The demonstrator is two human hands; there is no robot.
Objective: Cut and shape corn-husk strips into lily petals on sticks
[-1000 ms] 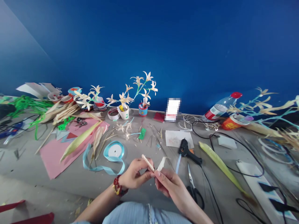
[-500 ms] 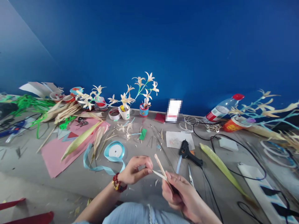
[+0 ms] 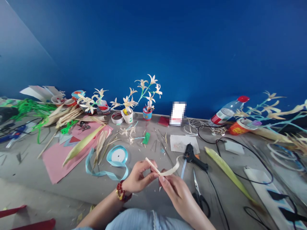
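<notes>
My left hand (image 3: pixel 141 179), with a beaded bracelet on its wrist, is closed in a pinch on a thin pale stick-like piece (image 3: pixel 151 164). The piece slants up and left past my fingertips. Right beside it, my right hand (image 3: pixel 176 190) is closed, its thumb and fingers pinching the lower end where the two hands meet. A curled pale husk strip (image 3: pixel 173 170) runs from that pinch up to the right. Whether the strip and the stick-like piece are joined is hidden by my fingers. Scissors (image 3: pixel 197 183) lie on the table by my right hand.
A black glue gun (image 3: pixel 192 156) with its cord rests right of my hands. On the left are a blue ribbon roll (image 3: pixel 117 155), pink paper (image 3: pixel 54 163) and green husks (image 3: pixel 82 145). Flowers in cups (image 3: pixel 128 115), a bottle (image 3: pixel 225 113) and a power strip (image 3: pixel 266 191) stand around.
My right hand has moved left and up to meet my left hand. The stick-like piece now tilts left between both hands, and the strip curls out to the right. More of the scissors shows.
</notes>
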